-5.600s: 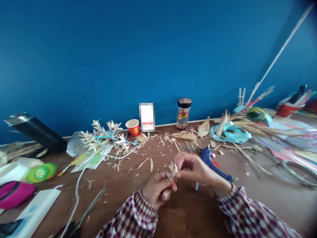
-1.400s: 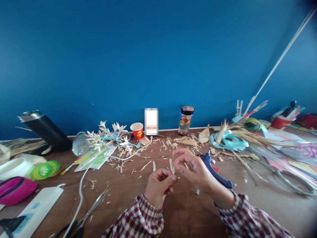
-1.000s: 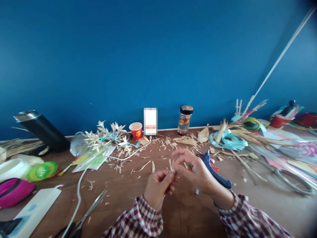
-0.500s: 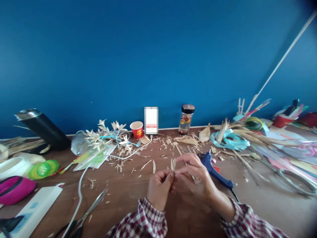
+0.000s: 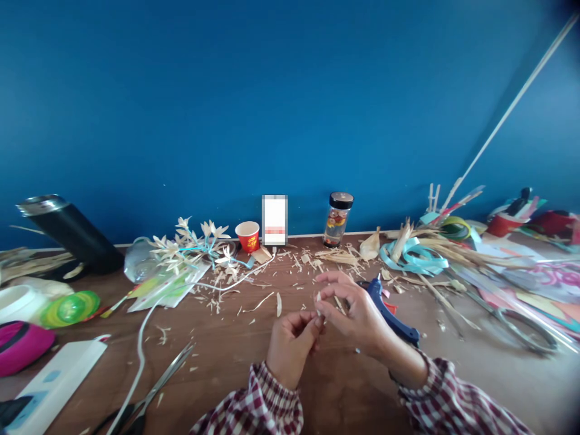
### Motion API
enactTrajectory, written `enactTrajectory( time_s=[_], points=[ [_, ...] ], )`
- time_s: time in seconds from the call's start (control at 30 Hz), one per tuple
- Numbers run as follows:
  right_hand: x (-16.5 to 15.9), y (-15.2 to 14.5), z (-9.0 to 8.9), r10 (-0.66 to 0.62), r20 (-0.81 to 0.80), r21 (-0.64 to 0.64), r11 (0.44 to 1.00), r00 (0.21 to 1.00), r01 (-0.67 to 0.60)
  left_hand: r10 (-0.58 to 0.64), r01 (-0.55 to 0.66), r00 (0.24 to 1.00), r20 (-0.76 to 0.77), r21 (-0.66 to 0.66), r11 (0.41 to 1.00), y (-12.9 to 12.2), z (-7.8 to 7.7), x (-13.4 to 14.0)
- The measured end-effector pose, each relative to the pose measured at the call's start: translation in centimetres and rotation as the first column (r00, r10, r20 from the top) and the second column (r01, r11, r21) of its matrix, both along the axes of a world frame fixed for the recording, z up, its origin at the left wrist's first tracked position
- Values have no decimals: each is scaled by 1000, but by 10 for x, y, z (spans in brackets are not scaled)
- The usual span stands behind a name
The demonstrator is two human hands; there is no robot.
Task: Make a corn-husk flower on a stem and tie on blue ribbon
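My left hand [image 5: 290,347] is closed in a pinch, thumb against bent fingers, on the base of a small pale petal piece [image 5: 319,297] that looks like dried husk. From the right, the thumb and index finger of my right hand [image 5: 360,314] close on the upper part of the same piece, with the other fingers stretched out above. The fingers hide most of it. Behind my right hand lies a blue glue gun [image 5: 393,317]. A loose petal strip [image 5: 279,304] rests on the table just beyond my left hand.
Scissors [image 5: 158,386] and a white cable [image 5: 141,344] lie left, near a power strip [image 5: 58,386]. Husk flowers [image 5: 194,248], a red paper cup [image 5: 248,237] and a lidded glass jar [image 5: 338,220] line the wall. Blue ribbon [image 5: 414,257] and husks lie right.
My right thumb and index finger have closed round the petal piece, which showed more openly before. The view has shifted slightly.
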State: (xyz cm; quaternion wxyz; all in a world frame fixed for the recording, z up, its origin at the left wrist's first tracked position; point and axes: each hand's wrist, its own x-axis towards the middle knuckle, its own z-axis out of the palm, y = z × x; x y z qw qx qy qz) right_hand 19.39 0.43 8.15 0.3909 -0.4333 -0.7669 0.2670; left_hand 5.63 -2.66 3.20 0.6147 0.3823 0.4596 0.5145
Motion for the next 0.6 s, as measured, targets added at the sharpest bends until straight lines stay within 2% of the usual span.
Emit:
enactTrajectory(
  time_s=[0.2, 0.43, 0.6],
  points=[
    [0, -3, -5, 6, -20, 37, 999, 1000, -5, 17, -17, 1000, 2, -27, 1000, 1, -6, 1],
    [2, -5, -14, 42, 22, 220, 975, 999, -46, 43, -43, 999, -7, 2, 999, 4, -7, -1],
    [3, -6, -20, 63, 27, 231, 971, 998, -67, 63, -63, 998, -4, -3, 998, 4, -9, -2]
  ],
)
